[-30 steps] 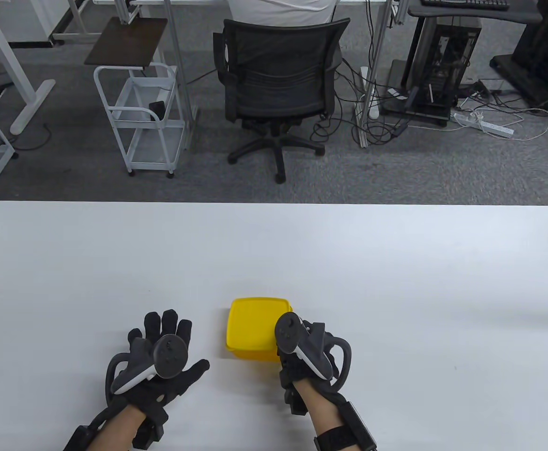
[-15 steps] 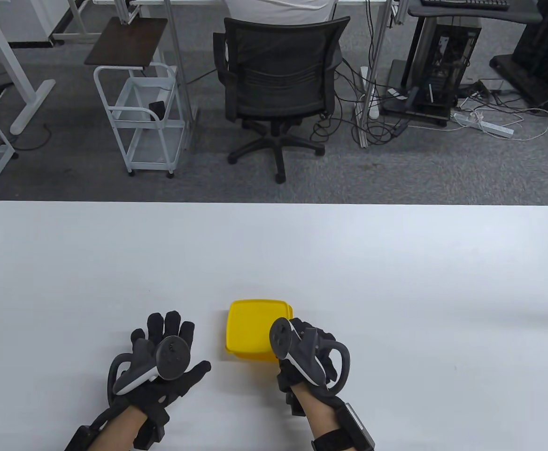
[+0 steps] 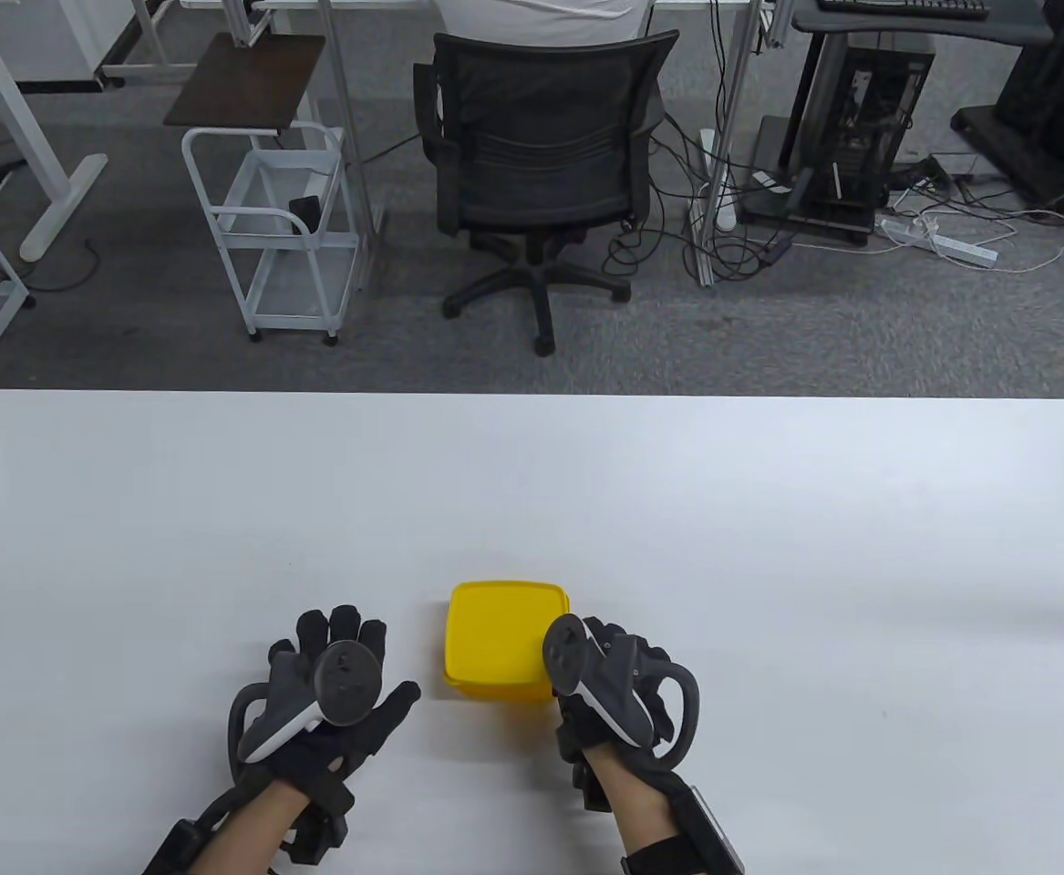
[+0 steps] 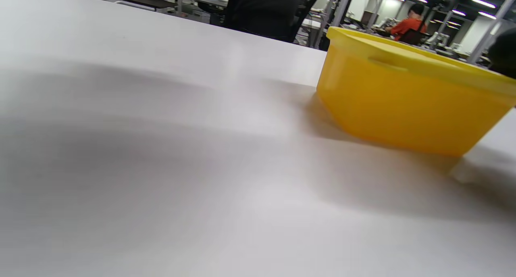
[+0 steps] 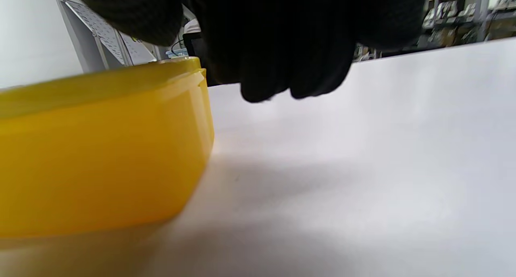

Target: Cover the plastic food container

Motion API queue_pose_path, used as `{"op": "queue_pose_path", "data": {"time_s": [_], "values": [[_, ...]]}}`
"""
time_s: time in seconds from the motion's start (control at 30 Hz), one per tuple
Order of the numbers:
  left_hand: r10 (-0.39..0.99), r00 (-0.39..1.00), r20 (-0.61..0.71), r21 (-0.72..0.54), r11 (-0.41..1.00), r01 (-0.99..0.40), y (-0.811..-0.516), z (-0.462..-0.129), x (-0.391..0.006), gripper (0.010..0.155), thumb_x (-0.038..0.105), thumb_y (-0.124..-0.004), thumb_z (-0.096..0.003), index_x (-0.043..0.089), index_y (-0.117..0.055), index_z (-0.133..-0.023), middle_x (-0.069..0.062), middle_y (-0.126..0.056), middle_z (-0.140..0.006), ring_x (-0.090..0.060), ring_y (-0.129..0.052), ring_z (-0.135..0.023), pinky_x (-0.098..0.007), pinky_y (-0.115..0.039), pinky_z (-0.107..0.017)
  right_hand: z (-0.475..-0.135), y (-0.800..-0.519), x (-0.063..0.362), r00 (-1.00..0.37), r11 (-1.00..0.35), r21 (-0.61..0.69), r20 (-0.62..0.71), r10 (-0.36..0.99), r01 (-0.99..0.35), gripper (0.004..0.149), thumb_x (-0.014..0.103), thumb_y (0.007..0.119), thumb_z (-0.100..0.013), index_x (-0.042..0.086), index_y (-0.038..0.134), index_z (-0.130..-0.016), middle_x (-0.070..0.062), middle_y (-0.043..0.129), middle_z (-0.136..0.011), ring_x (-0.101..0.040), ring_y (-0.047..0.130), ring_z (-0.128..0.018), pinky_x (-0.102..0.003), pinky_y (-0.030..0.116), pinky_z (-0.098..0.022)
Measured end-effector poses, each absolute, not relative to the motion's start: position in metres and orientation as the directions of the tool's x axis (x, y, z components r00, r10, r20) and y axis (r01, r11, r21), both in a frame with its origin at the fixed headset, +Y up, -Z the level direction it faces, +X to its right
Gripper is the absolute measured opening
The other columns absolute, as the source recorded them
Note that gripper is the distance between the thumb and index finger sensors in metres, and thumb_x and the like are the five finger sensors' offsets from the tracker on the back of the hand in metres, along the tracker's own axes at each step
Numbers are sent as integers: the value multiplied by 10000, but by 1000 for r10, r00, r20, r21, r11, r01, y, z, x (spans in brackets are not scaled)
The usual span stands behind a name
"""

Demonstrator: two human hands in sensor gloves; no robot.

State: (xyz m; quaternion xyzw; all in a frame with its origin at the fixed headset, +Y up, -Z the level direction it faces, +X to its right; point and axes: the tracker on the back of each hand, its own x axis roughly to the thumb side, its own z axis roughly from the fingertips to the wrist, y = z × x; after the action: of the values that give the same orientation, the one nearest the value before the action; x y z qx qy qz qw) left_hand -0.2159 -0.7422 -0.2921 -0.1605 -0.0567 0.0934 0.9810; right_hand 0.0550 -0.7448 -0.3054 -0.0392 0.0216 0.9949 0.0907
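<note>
1. The left hand [image 3: 326, 706] lay flat on the white table [image 3: 769, 547], fingers spread, holding nothing.
2. The right hand [image 3: 618, 684] hovered at the yellow food container [image 3: 495, 643]'s right edge (finger position unclear).
3. The yellow lid [image 4: 403, 53] sat on, near the table's front edge; uneven pressing could leave a corner unsealed.

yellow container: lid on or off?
On. The yellow lid sits flat over the container rim in both wrist views; whether it is fully snapped down, cannot tell.

A white table [image 3: 769, 547] carries a lidded yellow container [image 3: 495, 638].
</note>
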Motion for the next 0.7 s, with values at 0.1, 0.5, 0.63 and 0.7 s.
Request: {"op": "queue_pose_path", "data": {"time_s": [0.1, 0.5, 0.63, 0.7], "values": [[219, 974, -63, -304, 925, -228, -741, -302, -198, 714, 562, -473, -618, 104, -399, -1160, -257, -498, -1220, -517, -456, -1098, -725, -301, -797, -303, -749, 71, -949, -945, 90, -40, 312, -315, 562, 513, 681, -654, 57, 742, -978, -208, 867, -897, -429, 881, -745, -559, 728, -652], [238, 955, -178, -272, 921, -280, -750, -318, -163, 427, 415, -626, -639, 191, -683, -998, -123, -805, -931, -382, -725, -913, -677, -468, -778, -307, -764, 83, -830, -807, 194, -121, 544, -557, 443, 459, 722, -656, 113, 812, -918, -169, 910, -854, -397, 907, -716, -527, 761, -626], [245, 958, -151, -288, 916, -280, -755, -322, -160, 423, 384, -619, -639, 148, -690, -983, -109, -822, -905, -375, -735, -909, -675, -476, -779, -310, -765, 85, -794, -755, 246, -159, 587, -607, 418, 409, 725, -666, 76, 823, -899, -173, 916, -841, -399, 904, -713, -531, 759, -623], [236, 962, -135, -285, 921, -266, -756, -321, -157, 421, 382, -607, -640, 131, -688, -969, -104, -828, -887, -374, -738, -904, -676, -477, -779, -313, -765, 86, -794, -748, 267, -174, 583, -607, 412, 399, 725, -669, 71, 823, -897, -170, 916, -840, -401, 901, -717, -533, 756, -626]]}}
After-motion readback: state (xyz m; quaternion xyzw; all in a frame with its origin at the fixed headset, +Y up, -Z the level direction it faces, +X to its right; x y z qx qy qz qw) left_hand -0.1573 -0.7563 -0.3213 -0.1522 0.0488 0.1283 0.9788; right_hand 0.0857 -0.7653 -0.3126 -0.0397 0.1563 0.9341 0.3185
